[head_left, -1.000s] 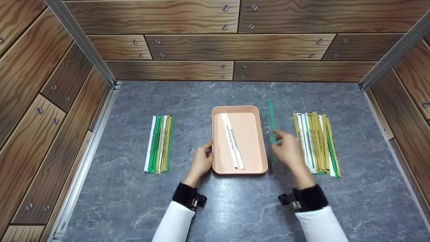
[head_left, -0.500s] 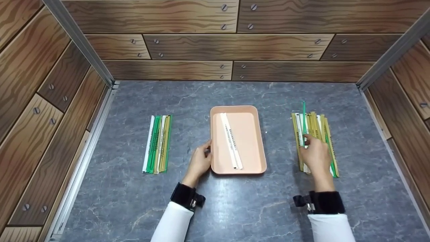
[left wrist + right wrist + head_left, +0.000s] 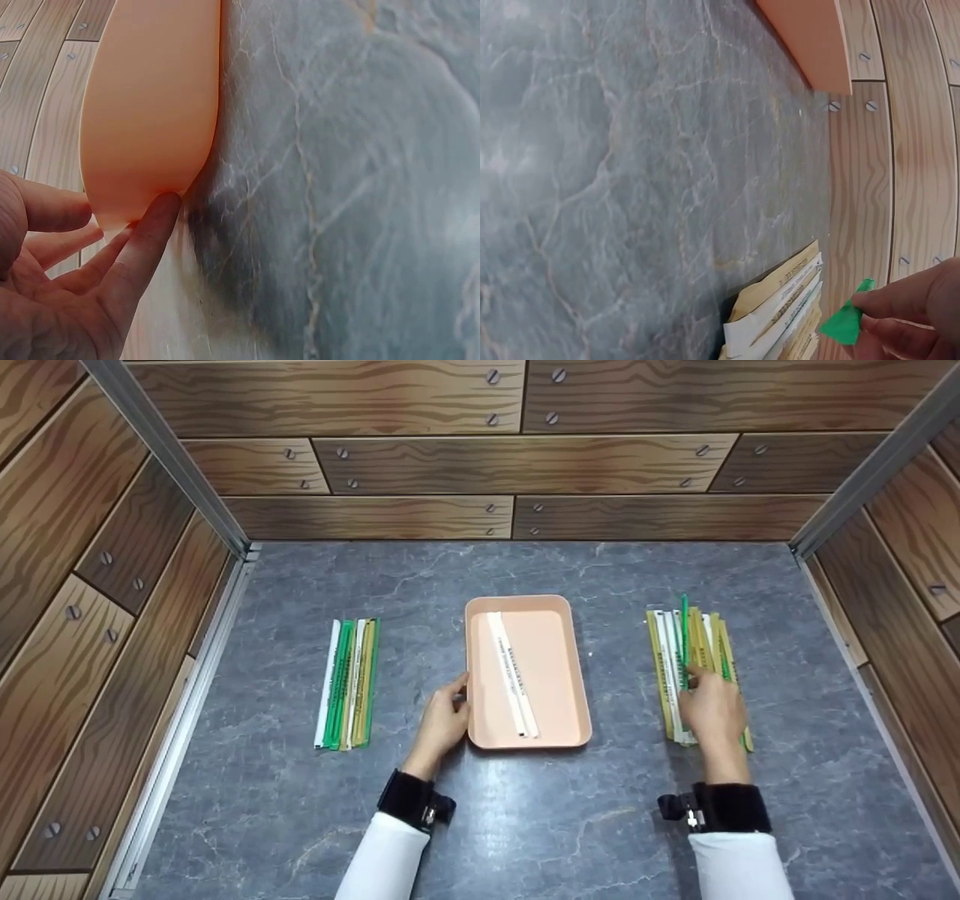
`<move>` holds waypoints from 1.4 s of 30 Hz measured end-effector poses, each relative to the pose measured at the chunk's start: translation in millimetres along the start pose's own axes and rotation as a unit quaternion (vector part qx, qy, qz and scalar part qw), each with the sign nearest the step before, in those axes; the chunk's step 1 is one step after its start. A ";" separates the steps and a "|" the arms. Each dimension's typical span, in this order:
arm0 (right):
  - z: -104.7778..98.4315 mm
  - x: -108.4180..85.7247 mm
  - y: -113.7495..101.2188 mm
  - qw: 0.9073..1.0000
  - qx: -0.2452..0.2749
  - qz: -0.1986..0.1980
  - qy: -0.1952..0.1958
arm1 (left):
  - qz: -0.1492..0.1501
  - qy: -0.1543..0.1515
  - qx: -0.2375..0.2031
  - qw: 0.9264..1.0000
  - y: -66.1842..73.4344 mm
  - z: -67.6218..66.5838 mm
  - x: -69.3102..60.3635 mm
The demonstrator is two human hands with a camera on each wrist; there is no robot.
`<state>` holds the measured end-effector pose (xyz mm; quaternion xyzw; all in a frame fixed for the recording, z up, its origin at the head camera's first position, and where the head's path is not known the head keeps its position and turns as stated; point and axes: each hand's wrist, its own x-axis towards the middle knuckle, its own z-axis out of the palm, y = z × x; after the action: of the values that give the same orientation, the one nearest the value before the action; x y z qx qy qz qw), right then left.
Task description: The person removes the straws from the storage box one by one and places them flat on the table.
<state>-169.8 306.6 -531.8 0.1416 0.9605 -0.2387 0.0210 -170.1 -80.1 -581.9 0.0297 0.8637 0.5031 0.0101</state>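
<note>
My right hand (image 3: 714, 709) pinches a green wrapped straw (image 3: 685, 630) between thumb and fingers, above the right-hand row of wrapped straws (image 3: 661, 667). Up close in the right wrist view, the green end (image 3: 844, 324) sticks out from the fingertips, beside the white and tan ends of the row (image 3: 776, 304). Against the left wall of the peach tray (image 3: 574, 675) rests my left hand (image 3: 442, 724); its fairly straight fingertips touch the outside of that wall (image 3: 154, 112). Two white wrapped straws (image 3: 514, 682) lie slanted inside the tray, close together.
A narrower row of white, green and gold wrapped straws (image 3: 346, 682) lies on the left of the grey marbled table (image 3: 525, 817). Wood-patterned panels (image 3: 420, 465) stand at the back and both sides, with metal rails (image 3: 184, 802) along the corners.
With the green straw pinched, my right hand has moved from beside the tray rightward to the right-hand row, then slightly lower. My left hand has stayed at the tray.
</note>
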 end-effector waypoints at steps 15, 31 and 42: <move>3.6 1.5 0.9 1.000 -0.010 0.005 0.001 | -0.010 -0.001 0.005 1.000 -0.2 0.3 0.6; 77.8 -26.9 -106.5 0.958 0.082 -0.275 -0.014 | 0.012 0.009 0.014 1.000 0.6 0.2 0.0; 116.5 -25.0 -132.1 0.955 0.000 -0.286 -0.084 | 0.010 0.003 0.007 1.000 -0.1 0.8 0.8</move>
<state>-186.3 134.2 -572.4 -0.1597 0.9555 -0.2458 0.0326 -170.9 -79.5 -582.4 0.0367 0.8667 0.4975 0.0019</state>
